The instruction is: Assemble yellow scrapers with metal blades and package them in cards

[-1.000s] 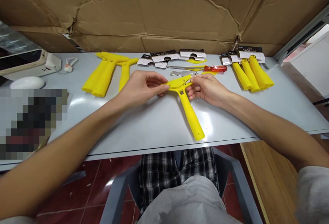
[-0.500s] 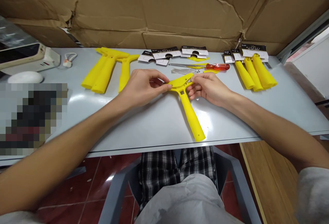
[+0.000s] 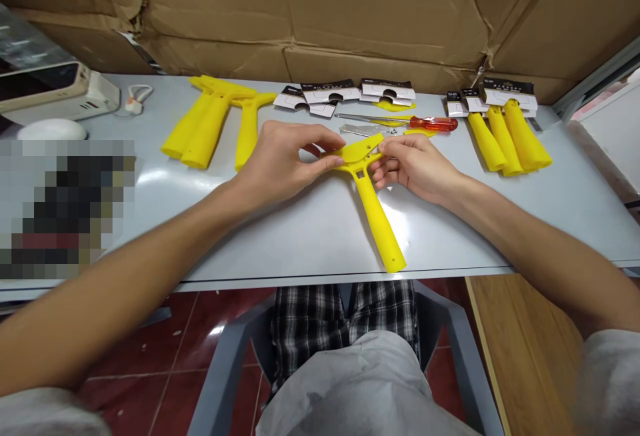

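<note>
A yellow T-shaped scraper handle [image 3: 379,216] lies tilted before me, its grip pointing toward the table's front edge. Across its head sits a loose-looking yellow cover plate [image 3: 357,150] with a small hole near the right end, angled away from the head there. My left hand [image 3: 287,156] pinches the left end of plate and head between thumb and fingers. At the right end, my right hand [image 3: 413,164] is closed, thumb and forefinger at the gap between plate and head; whether a small part is between those fingertips is hidden.
Behind my hands lie a red-handled screwdriver [image 3: 433,124], a clear bag of small metal parts [image 3: 363,130] and black-and-white cards [image 3: 330,91]. More yellow handles [image 3: 207,129] rest at left, with carded yellow handles [image 3: 525,136] at right. A white mouse [image 3: 51,130] is far left.
The camera view has shifted a little. Both hands keep nearly the same hold on the scraper handle and its plate.
</note>
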`<state>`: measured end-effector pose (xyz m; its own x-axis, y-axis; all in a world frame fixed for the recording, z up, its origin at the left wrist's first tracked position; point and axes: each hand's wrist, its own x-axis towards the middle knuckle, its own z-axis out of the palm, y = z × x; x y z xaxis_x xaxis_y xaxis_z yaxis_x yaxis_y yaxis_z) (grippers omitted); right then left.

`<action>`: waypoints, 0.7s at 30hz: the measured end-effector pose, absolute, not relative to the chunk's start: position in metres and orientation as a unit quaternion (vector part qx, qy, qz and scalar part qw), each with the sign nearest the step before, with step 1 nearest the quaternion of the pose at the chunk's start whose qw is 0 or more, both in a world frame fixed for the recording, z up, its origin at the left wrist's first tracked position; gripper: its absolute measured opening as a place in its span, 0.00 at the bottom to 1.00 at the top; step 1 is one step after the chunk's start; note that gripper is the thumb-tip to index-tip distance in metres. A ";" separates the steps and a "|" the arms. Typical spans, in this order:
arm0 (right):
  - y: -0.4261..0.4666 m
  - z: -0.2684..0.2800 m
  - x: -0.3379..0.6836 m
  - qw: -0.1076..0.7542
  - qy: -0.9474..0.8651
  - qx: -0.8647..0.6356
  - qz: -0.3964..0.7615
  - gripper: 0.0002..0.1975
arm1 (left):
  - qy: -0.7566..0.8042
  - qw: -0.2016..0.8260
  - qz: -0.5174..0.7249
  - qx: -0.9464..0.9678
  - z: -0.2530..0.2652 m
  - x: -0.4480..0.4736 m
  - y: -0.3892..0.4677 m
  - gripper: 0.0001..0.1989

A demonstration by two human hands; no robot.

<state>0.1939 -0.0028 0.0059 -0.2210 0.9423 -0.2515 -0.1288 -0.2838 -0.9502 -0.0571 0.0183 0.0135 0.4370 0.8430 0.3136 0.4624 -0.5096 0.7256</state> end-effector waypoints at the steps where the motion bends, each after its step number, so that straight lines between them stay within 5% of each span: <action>1: -0.003 0.006 0.194 0.411 -0.434 -0.470 0.649 0.08 | 0.409 0.275 0.342 0.800 0.014 -0.057 0.018 0.06; 21: -0.004 0.010 0.192 0.411 -0.428 -0.478 0.648 0.07 | 0.402 0.270 0.301 0.821 0.024 -0.060 0.024 0.07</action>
